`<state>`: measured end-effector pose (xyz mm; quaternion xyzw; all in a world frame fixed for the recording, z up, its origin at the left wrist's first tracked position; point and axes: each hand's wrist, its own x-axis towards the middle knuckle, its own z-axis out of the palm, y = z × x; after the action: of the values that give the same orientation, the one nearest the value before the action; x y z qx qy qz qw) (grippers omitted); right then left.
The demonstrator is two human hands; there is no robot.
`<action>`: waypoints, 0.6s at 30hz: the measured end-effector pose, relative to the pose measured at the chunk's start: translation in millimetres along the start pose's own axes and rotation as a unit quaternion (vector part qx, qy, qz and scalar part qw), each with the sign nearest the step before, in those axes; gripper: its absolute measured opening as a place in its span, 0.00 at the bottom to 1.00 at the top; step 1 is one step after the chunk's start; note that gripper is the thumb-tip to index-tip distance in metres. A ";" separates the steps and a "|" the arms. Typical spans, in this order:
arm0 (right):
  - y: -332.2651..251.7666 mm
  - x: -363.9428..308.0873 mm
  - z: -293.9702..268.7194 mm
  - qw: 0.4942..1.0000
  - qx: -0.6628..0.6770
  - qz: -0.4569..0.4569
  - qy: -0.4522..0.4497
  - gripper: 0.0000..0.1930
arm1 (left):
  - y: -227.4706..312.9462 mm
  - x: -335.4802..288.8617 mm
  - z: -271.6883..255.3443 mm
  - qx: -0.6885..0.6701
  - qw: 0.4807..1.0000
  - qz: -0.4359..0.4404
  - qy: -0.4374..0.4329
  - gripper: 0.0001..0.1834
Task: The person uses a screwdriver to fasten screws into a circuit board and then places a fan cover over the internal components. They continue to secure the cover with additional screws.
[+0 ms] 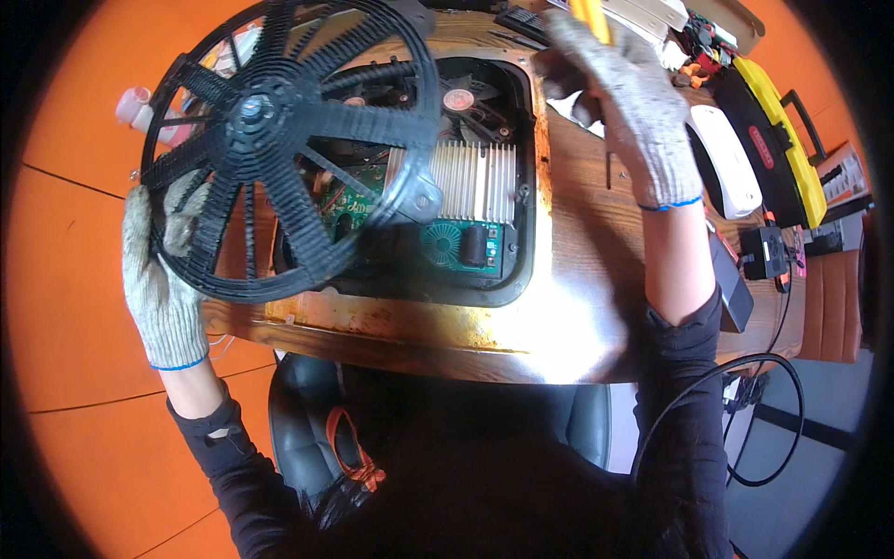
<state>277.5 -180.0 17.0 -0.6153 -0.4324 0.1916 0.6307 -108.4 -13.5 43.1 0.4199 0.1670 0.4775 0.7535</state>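
My left hand [168, 270], in a pale knitted glove, grips the left rim of a large black fan [321, 126] with ribbed blades and an outer ring. The fan is held up at the left, in front of part of an opened appliance housing [507, 293]. Inside that housing are a silver finned heat sink [475, 182], a green circuit board [447, 247] and a smaller dark fan [458, 100]. At the upper right, my gloved right hand [643, 112] is closed around a yellow-handled tool [590, 17]. Its working end cannot be made out.
A yellow and black toolbox [778, 140] stands at the right of the wooden table [596, 214], beside a white curved object [722, 158]. A black cable [796, 401] loops off the right edge. A pinkish-white bottle [140, 112] is at the far left. A dark chair [303, 401] stands below the table's edge.
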 end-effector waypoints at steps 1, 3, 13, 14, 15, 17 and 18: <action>2.8 4.2 -5.1 0.999 0.028 0.004 0.026 0.22 | 4.9 -0.4 -2.1 -0.057 0.996 -0.042 -0.046 0.22; 7.4 10.3 -16.4 0.996 0.083 -0.001 0.033 0.19 | 9.2 -1.3 -7.5 -0.095 0.993 -0.051 -0.050 0.23; 14.9 9.0 -27.0 0.995 0.087 0.008 0.056 0.18 | -1.9 1.4 -24.4 -0.098 0.994 -0.047 -0.020 0.23; 16.0 9.1 -27.2 0.996 0.068 0.003 0.054 0.18 | -3.6 -0.8 -25.2 -0.084 0.995 -0.047 -0.011 0.23; 17.2 9.8 -27.9 0.998 0.044 0.001 0.054 0.18 | -4.6 -3.4 -25.9 -0.078 0.996 -0.047 -0.005 0.23; 20.4 10.5 -28.0 0.998 0.048 -0.006 0.042 0.18 | -4.4 -8.9 -28.8 -0.091 0.993 -0.067 -0.014 0.24; 21.4 10.8 -28.0 0.998 0.041 0.000 0.045 0.18 | -3.4 -11.6 -31.0 -0.082 0.995 -0.059 -0.023 0.24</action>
<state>311.6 -185.2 3.9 -0.5971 -0.3952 0.1814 0.6740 -132.2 -9.4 20.3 0.3566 0.1344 0.4346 0.8161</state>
